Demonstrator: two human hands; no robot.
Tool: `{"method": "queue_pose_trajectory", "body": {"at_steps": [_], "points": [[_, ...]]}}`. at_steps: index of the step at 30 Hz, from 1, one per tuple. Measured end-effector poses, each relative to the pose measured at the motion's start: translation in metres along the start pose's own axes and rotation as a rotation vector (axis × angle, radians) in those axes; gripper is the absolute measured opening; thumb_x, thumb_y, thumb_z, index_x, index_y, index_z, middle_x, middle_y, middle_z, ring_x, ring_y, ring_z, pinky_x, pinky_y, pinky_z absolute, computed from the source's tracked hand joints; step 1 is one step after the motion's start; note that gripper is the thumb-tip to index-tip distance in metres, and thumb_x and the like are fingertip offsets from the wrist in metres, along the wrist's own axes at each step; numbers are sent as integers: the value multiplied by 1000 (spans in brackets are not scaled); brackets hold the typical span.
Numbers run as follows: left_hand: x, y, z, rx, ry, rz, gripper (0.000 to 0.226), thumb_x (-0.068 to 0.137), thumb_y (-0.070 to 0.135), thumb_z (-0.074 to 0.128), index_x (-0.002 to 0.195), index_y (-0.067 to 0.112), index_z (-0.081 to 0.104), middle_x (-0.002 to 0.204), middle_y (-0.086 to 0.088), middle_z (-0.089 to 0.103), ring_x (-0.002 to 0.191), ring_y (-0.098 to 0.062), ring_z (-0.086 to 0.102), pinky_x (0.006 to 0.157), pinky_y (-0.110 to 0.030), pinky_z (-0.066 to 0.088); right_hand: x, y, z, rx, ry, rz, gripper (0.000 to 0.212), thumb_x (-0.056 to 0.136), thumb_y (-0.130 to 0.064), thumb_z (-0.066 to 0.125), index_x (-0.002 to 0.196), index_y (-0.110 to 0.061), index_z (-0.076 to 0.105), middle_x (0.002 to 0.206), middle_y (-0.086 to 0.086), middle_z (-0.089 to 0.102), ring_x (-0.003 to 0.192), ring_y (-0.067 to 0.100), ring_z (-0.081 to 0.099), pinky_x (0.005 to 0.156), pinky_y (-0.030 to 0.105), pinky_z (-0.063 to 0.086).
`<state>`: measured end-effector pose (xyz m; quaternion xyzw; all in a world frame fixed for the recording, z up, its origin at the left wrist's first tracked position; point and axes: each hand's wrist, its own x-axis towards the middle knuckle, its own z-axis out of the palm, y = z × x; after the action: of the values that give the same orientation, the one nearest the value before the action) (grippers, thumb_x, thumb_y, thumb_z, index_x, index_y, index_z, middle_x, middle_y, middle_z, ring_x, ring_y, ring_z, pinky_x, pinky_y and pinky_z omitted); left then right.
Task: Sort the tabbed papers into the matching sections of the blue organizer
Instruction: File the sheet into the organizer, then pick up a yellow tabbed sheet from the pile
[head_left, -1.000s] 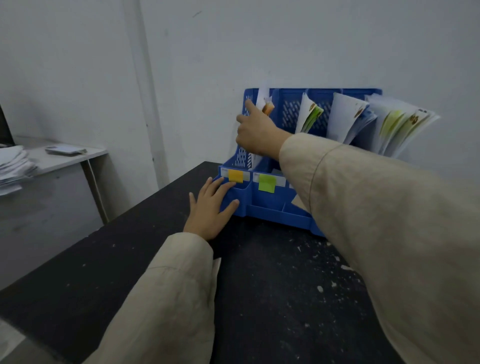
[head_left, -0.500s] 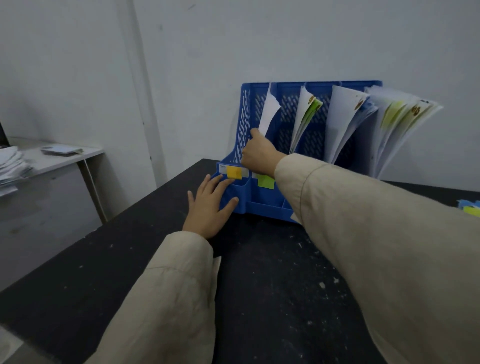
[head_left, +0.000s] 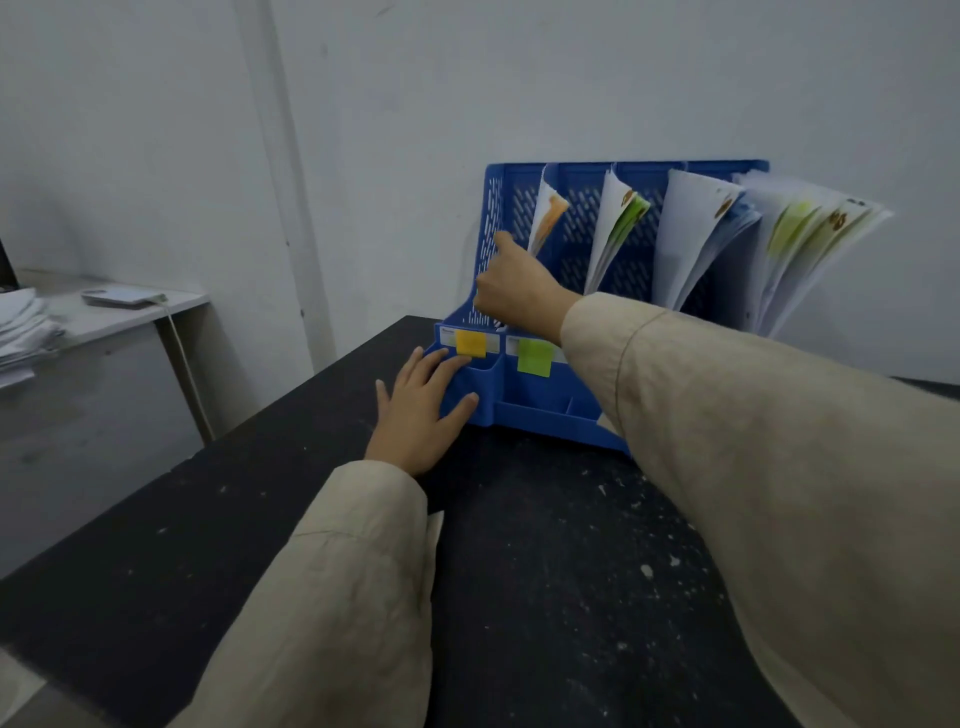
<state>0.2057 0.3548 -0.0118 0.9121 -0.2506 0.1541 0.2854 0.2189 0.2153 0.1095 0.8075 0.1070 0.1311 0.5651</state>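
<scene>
A pale wall (head_left: 571, 78) backs a black table (head_left: 545, 597) speckled with white flecks; its left edge runs diagonally toward the corner, with bare tabletop in front of the sleeves; a grey side desk (head_left: 130, 312) with a stack of papers (head_left: 23, 327) stands well apart to the left. The blue organizer (head_left: 550, 410) sits at the table's far end against the wall, its long axis across the view, its sections open upward; its right end is hidden behind the right sleeve (head_left: 779, 467). The left hand (head_left: 421, 410) lies flat, fingers straight, touching the organizer's front left corner under the orange label (head_left: 470, 344); a green label (head_left: 534, 357) sits beside it. The right hand (head_left: 514, 291) reaches into the leftmost section, fingers curled at the lower edge of the orange-tabbed paper (head_left: 545, 218), which stands upright, curling rightward; whether it actually pinches the sheet is unclear. Further sheets (head_left: 691, 234) fan rightward, blurred.
</scene>
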Motion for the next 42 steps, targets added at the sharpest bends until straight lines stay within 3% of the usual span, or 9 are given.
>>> {"method": "queue_pose_trajectory", "body": {"at_steps": [3, 7, 9, 11, 15, 21, 31, 37, 42], "points": [[0, 1, -1, 9, 1, 1, 49, 96, 41, 43, 143, 33, 32, 156, 8, 18, 145, -15, 0, 112, -60, -3, 0, -1, 7, 52, -4, -15, 30, 94, -3, 51, 65, -8, 45, 66, 0, 51, 76, 20, 60, 97, 43, 38], [0, 1, -2, 9, 1, 5, 49, 96, 40, 44, 143, 33, 32, 156, 8, 18, 145, -15, 1, 112, -60, -2, 1, -4, 15, -7, -13, -43, 35, 94, -7, 51, 62, -10, 39, 58, -1, 39, 55, 17, 40, 97, 40, 35], [0, 1, -1, 14, 5, 11, 49, 96, 40, 44, 143, 32, 32, 155, 8, 19, 145, -16, 1, 111, -60, -1, 1, -7, 19, -2, -48, -19, 25, 95, -12, 51, 70, -12, 52, 65, -5, 49, 64, 17, 49, 101, 42, 31], [0, 0, -1, 20, 7, 12, 49, 96, 40, 44, 143, 32, 32, 155, 7, 19, 145, -16, 1, 111, -60, 0, -2, -11, 23, 2, -61, -4, 13, 95, -21, 52, 100, -18, 64, 91, -5, 64, 97, 21, 56, 107, 48, 26], [1, 0, 0, 30, 4, 12, 50, 96, 40, 43, 144, 32, 31, 156, 7, 18, 145, -16, 1, 112, -60, -1, -3, -13, 27, -146, 69, 48, 33, 94, -30, 54, 126, -21, 56, 128, 4, 56, 127, 28, 40, 111, 60, 13], [1, -3, 1, 24, 13, 16, 49, 96, 41, 43, 143, 33, 31, 156, 8, 18, 146, -16, 1, 111, -60, -1, -12, -8, 25, -110, 247, 100, 19, 91, -20, 57, 108, -19, 67, 107, -1, 63, 118, 26, 49, 111, 61, 19], [-2, 3, 5, -21, 39, -3, 48, 95, 38, 47, 141, 34, 34, 155, 8, 19, 146, -14, -1, 111, -61, 1, -15, -5, 28, 11, 93, 109, 18, 94, -21, 54, 106, -17, 67, 98, -3, 67, 107, 27, 55, 110, 59, 21], [-4, 3, 4, -24, 26, -7, 48, 96, 38, 47, 142, 33, 34, 156, 8, 18, 146, -14, -2, 111, -60, 0, -12, -9, 29, 11, 86, 117, 25, 95, -24, 53, 116, -17, 63, 112, -1, 64, 117, 28, 50, 111, 61, 14], [-3, 4, 2, -14, 15, -17, 50, 96, 39, 45, 143, 32, 32, 157, 6, 13, 146, -15, -3, 112, -58, -3, -22, -7, 32, 17, 238, 100, 33, 96, -22, 50, 128, -17, 55, 130, 6, 55, 133, 33, 35, 110, 64, 12]]}}
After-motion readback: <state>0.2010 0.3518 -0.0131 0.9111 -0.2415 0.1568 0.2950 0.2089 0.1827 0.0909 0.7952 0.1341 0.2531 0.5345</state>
